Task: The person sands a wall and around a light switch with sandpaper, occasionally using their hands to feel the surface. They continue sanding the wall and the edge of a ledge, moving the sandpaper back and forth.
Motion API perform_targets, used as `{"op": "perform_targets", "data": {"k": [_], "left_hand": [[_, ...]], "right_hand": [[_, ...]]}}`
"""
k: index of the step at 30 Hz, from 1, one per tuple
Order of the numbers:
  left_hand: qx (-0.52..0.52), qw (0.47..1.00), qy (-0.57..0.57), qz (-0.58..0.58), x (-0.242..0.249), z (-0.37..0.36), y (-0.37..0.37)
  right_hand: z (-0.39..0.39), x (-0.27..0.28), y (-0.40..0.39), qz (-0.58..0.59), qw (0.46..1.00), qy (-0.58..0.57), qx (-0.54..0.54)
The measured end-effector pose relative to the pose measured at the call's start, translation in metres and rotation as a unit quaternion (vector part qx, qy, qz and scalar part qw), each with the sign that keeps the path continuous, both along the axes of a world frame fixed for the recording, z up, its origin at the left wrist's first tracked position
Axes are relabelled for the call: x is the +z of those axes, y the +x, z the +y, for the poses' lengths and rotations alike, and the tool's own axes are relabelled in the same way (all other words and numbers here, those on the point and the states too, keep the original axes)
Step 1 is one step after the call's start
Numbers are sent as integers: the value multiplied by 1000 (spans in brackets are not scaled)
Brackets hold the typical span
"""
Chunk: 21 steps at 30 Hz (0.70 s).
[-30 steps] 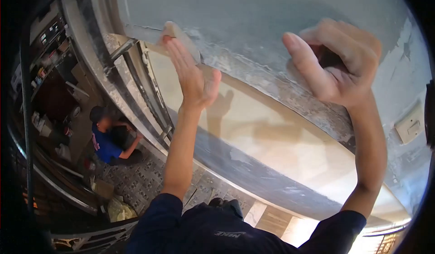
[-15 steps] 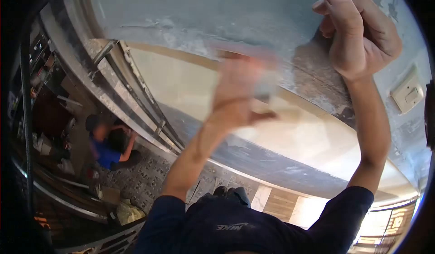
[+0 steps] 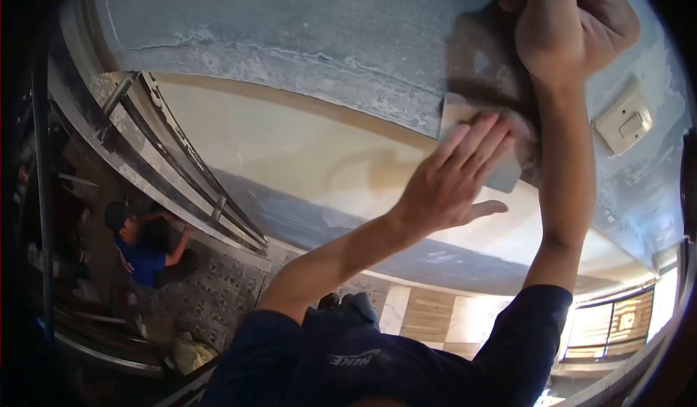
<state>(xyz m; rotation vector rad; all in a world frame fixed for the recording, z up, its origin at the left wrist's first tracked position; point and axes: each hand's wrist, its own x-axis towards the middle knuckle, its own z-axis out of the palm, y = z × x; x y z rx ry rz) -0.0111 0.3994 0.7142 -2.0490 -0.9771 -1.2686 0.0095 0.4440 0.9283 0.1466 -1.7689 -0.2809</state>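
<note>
My left hand (image 3: 457, 174) lies with outstretched fingers on a thin flat pad (image 3: 508, 178), its thumb held apart. The pad rests against the wall where the grey upper part (image 3: 290, 22) meets a cream band (image 3: 290, 127). Up at the right, my right hand (image 3: 566, 33) is closed with bent fingers close to the grey wall, partly cut off by the top edge of the view. Nothing shows in it. A dark shadow falls on the wall beside it.
A light switch (image 3: 626, 120) is on the wall at the right. Metal frame bars (image 3: 167, 171) run down the left side. Beyond them a person in a blue shirt (image 3: 141, 258) crouches on the patterned floor (image 3: 207, 283). A barred window (image 3: 610, 327) is at the lower right.
My left hand and the pad have moved right along the wall, closer to my right forearm. The view has shifted, and my right hand now sits higher in it, its fingertips partly out of sight.
</note>
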Motion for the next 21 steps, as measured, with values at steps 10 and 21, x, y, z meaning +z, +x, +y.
{"op": "perform_targets", "data": {"k": [10,21], "left_hand": [[151,930,-45,-332,-14,40,-152],[-40,998,-25,38,-5,-16,15]], "right_hand": [[-9,-10,-3,-22,997,-77,-18],[8,5,5,-3,990,-78,116]]}}
